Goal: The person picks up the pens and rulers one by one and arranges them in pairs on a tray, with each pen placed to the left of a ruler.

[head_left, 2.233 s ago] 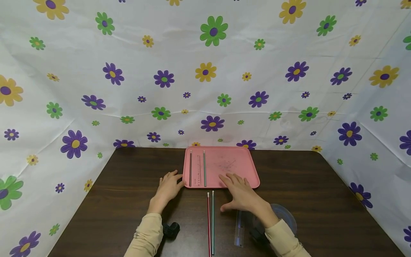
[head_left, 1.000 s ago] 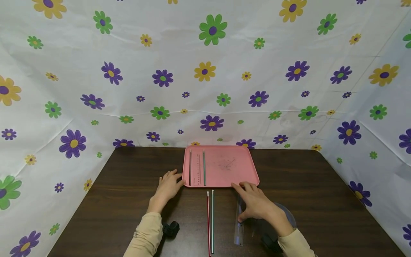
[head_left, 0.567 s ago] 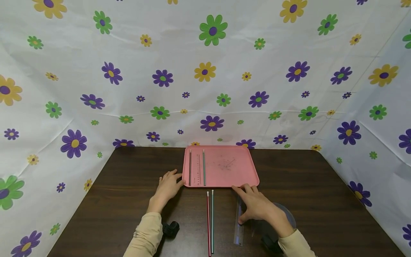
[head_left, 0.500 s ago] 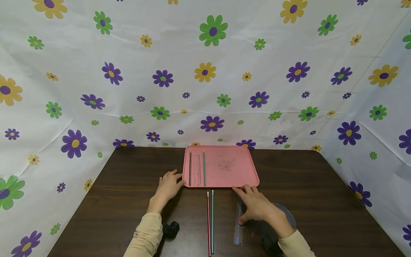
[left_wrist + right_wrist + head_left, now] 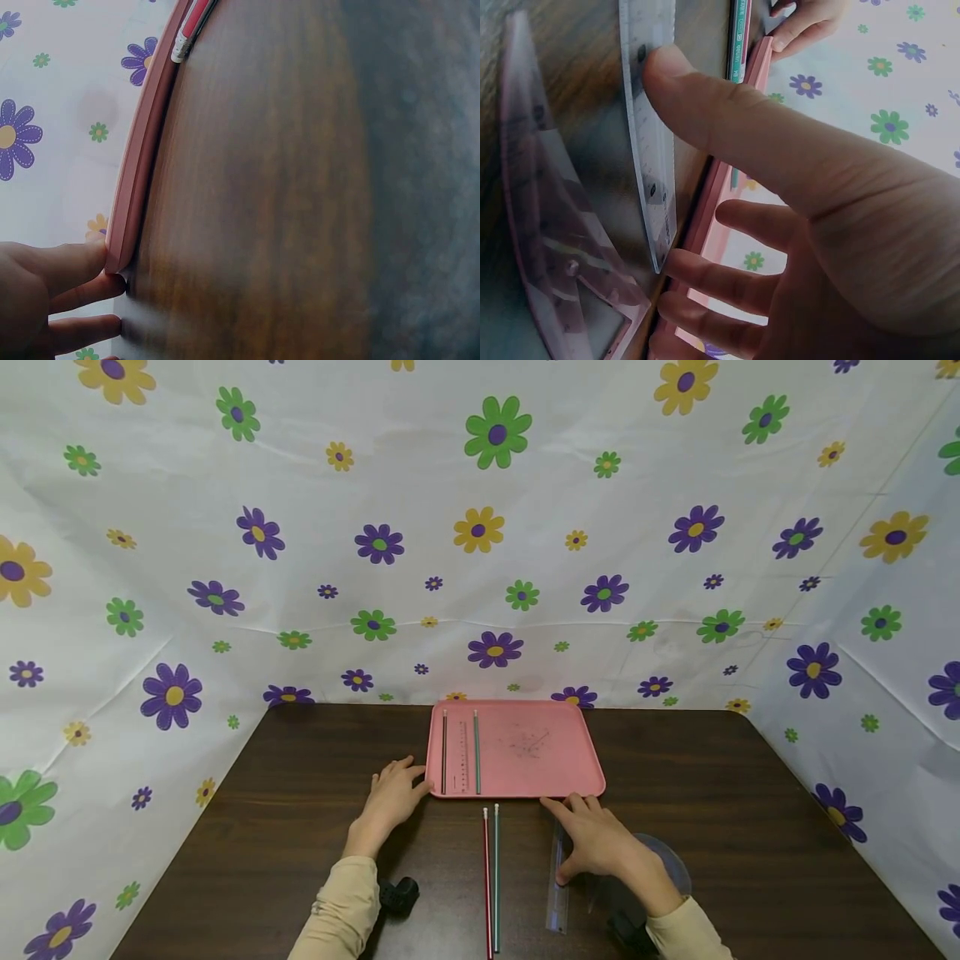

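Observation:
A pink tray (image 5: pixel 562 735) lies at the table's far edge, holding a dark pencil (image 5: pixel 444 752), a clear ruler (image 5: pixel 463 756) and a green pencil (image 5: pixel 477 752). My left hand (image 5: pixel 392 797) touches its near left corner, fingers extended. Fingers of my right hand (image 5: pixel 596 842) reach the tray's near edge on the right. Its thumb is over a second clear ruler (image 5: pixel 649 150) on the table; whether it presses cannot be told. A red pencil (image 5: pixel 488 885) and another green pencil (image 5: pixel 497 877) lie side by side between my hands.
A clear protractor (image 5: pixel 555 225) lies on the table, partly under my right wrist in the head view. Dark wrist cameras, such as the left one (image 5: pixel 399 896), sit at both wrists. A flowered cloth (image 5: pixel 495 527) hangs behind the brown table (image 5: pixel 315 777).
My right hand has moved from over the tray's near part back toward me and rightward, over the ruler. It has barely moved since. My left hand stays at the tray's corner.

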Action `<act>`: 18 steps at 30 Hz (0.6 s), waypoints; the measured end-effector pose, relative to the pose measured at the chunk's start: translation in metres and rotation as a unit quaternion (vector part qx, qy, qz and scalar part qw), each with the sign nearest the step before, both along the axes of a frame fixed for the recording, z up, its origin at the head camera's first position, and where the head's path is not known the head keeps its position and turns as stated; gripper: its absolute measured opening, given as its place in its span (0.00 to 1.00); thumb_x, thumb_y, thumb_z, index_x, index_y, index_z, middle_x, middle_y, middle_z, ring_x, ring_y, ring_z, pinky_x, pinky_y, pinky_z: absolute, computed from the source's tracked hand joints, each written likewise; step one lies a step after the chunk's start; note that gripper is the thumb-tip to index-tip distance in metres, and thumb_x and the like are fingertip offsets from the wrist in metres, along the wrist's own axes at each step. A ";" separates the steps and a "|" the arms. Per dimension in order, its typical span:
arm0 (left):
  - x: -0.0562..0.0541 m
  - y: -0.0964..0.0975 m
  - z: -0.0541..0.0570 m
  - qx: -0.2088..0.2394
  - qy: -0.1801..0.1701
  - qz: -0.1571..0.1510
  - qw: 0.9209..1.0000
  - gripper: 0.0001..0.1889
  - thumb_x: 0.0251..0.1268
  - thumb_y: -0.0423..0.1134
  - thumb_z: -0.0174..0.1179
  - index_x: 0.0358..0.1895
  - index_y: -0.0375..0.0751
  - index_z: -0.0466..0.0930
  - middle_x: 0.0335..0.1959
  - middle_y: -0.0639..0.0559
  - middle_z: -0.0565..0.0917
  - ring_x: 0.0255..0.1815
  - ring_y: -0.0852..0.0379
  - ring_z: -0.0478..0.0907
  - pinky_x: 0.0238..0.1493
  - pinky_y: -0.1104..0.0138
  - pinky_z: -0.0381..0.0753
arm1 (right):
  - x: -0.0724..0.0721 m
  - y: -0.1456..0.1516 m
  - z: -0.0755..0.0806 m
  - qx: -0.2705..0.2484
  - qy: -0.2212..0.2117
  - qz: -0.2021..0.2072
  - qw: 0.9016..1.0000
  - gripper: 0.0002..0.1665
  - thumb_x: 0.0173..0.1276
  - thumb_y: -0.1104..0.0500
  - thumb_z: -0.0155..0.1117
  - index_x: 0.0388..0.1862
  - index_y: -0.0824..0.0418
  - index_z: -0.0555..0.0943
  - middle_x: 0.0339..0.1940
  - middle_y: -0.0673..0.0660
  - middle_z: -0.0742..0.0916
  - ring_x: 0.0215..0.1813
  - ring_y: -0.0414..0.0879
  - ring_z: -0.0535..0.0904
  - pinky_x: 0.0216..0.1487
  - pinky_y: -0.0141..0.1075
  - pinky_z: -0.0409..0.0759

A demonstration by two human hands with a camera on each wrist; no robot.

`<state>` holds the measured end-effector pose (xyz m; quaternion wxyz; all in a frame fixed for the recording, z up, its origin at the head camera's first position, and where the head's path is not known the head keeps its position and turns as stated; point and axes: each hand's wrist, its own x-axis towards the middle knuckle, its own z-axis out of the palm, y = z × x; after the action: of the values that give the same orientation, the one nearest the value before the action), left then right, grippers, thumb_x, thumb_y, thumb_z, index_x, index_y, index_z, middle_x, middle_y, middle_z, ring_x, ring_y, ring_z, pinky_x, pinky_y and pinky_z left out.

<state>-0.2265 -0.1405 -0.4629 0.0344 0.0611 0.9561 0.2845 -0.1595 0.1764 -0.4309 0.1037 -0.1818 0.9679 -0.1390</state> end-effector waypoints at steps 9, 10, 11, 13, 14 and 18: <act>0.001 0.000 -0.001 0.005 -0.005 0.001 1.000 0.23 0.73 0.45 0.56 0.65 0.36 0.77 0.73 0.33 0.66 0.76 0.29 0.57 0.72 0.31 0.49 | -0.004 0.002 -0.005 -0.042 -0.031 -0.003 0.999 0.65 0.31 0.51 0.90 0.73 0.57 0.69 0.43 0.54 0.72 0.44 0.49 0.63 0.41 0.42 0.68; 0.001 0.000 -0.001 0.005 -0.006 0.002 1.000 0.23 0.73 0.45 0.56 0.65 0.36 0.77 0.74 0.33 0.66 0.76 0.29 0.56 0.72 0.31 0.49 | -0.004 0.002 -0.005 -0.049 -0.036 -0.003 0.998 0.65 0.31 0.52 0.90 0.73 0.57 0.69 0.43 0.54 0.72 0.44 0.49 0.63 0.40 0.41 0.67; 0.001 0.000 0.000 0.006 -0.006 0.002 1.000 0.23 0.73 0.45 0.56 0.65 0.36 0.77 0.74 0.33 0.66 0.76 0.29 0.56 0.72 0.31 0.48 | -0.004 0.003 -0.006 -0.054 -0.038 -0.003 0.998 0.65 0.31 0.52 0.90 0.73 0.57 0.69 0.43 0.54 0.71 0.44 0.49 0.63 0.40 0.41 0.68; 0.001 0.001 0.000 0.007 -0.005 0.002 1.000 0.23 0.73 0.45 0.56 0.65 0.36 0.77 0.74 0.33 0.66 0.76 0.29 0.56 0.72 0.31 0.49 | -0.005 0.003 -0.006 -0.066 -0.039 0.000 0.997 0.65 0.30 0.52 0.90 0.72 0.58 0.69 0.44 0.55 0.71 0.45 0.50 0.63 0.41 0.42 0.70; 0.001 0.000 0.000 0.007 -0.003 0.002 1.000 0.23 0.73 0.44 0.56 0.65 0.36 0.77 0.73 0.33 0.66 0.76 0.29 0.56 0.72 0.31 0.49 | -0.005 0.003 -0.005 -0.070 -0.041 0.000 0.997 0.65 0.30 0.53 0.90 0.72 0.58 0.69 0.45 0.55 0.71 0.45 0.50 0.63 0.42 0.43 0.71; 0.000 0.000 0.000 0.007 -0.002 0.004 1.000 0.23 0.73 0.44 0.56 0.65 0.36 0.77 0.73 0.33 0.66 0.76 0.30 0.56 0.73 0.32 0.49 | -0.005 0.002 -0.003 -0.099 -0.053 0.005 0.994 0.62 0.34 0.57 0.89 0.72 0.59 0.68 0.45 0.55 0.69 0.44 0.49 0.65 0.39 0.39 0.71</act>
<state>-0.2265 -0.1406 -0.4625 0.0354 0.0573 0.9542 0.2916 -0.1648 0.1786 -0.4337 0.1370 -0.1885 0.9415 -0.2434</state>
